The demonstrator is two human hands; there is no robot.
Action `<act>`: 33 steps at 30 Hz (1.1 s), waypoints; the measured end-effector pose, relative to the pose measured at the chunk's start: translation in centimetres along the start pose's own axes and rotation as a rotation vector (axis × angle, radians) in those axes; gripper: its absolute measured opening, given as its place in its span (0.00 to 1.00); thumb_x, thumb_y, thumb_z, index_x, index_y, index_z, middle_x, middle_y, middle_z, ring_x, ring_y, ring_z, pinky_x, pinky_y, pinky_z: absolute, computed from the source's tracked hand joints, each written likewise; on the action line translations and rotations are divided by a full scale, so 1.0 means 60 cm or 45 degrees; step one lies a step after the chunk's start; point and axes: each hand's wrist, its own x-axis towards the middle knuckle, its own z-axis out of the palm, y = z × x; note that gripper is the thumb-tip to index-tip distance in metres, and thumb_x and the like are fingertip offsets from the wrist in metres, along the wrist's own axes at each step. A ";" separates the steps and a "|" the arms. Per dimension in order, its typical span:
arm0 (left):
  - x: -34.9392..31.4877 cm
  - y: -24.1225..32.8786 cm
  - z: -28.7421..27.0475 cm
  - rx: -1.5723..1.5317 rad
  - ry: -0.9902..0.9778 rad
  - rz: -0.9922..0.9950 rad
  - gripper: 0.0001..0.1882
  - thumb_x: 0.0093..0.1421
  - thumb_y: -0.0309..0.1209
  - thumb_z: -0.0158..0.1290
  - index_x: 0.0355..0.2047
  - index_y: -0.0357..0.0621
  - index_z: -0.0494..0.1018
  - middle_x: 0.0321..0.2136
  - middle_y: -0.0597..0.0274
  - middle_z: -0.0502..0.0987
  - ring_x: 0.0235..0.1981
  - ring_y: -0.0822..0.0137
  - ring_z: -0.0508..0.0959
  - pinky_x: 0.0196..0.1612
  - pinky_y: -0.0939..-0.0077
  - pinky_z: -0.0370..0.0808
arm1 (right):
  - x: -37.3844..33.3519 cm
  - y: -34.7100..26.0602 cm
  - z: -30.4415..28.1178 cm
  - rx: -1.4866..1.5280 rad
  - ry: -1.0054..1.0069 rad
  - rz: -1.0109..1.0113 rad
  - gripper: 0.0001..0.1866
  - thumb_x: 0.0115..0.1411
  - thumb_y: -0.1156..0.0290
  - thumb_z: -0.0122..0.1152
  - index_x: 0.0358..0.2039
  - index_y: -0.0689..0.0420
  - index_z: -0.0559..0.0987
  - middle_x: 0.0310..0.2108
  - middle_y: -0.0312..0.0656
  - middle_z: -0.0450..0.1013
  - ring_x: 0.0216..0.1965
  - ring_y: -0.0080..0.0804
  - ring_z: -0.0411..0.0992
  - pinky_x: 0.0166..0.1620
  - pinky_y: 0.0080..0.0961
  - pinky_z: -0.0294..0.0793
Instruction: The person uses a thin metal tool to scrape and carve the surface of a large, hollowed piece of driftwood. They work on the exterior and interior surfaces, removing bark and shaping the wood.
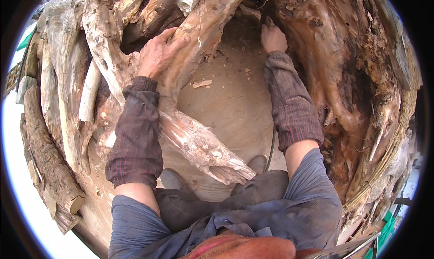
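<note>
My left hand grips a thick, curved, pale-brown tree root, its fingers bent over the root's left side. Farther off and to the right, my right hand is closed in the shadowed hollow. Whatever it holds is too dark to make out. A thin dark cord runs down beside my right forearm. Below the left hand, a broken root stub with a hollow, splintered end slants toward my knees.
Large gnarled roots rise close on the right, with a bundle of thin canes along their outer side. Cut logs lie at the left edge. A wood chip sits on the dusty floor between my arms.
</note>
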 end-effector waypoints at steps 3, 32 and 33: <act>-0.001 0.001 0.004 -0.127 0.001 0.033 0.45 0.53 0.64 0.61 0.59 0.41 0.74 0.51 0.45 0.80 0.54 0.52 0.79 0.58 0.62 0.73 | 0.011 0.011 0.011 0.027 0.001 -0.050 0.27 0.63 0.47 0.54 0.38 0.63 0.82 0.39 0.63 0.78 0.45 0.64 0.76 0.51 0.53 0.75; 0.006 -0.015 0.027 -0.025 0.082 0.153 0.37 0.60 0.58 0.59 0.59 0.44 0.74 0.47 0.44 0.81 0.50 0.53 0.82 0.53 0.65 0.74 | -0.010 0.039 0.027 0.206 -0.016 -0.045 0.27 0.63 0.47 0.55 0.37 0.64 0.80 0.35 0.63 0.79 0.43 0.64 0.78 0.49 0.53 0.76; 0.004 -0.016 0.029 -0.029 0.078 0.136 0.37 0.60 0.58 0.59 0.60 0.43 0.73 0.48 0.44 0.81 0.50 0.53 0.81 0.54 0.65 0.74 | -0.013 0.042 0.031 0.215 -0.008 -0.031 0.27 0.63 0.48 0.55 0.37 0.64 0.80 0.35 0.62 0.79 0.42 0.64 0.78 0.48 0.53 0.76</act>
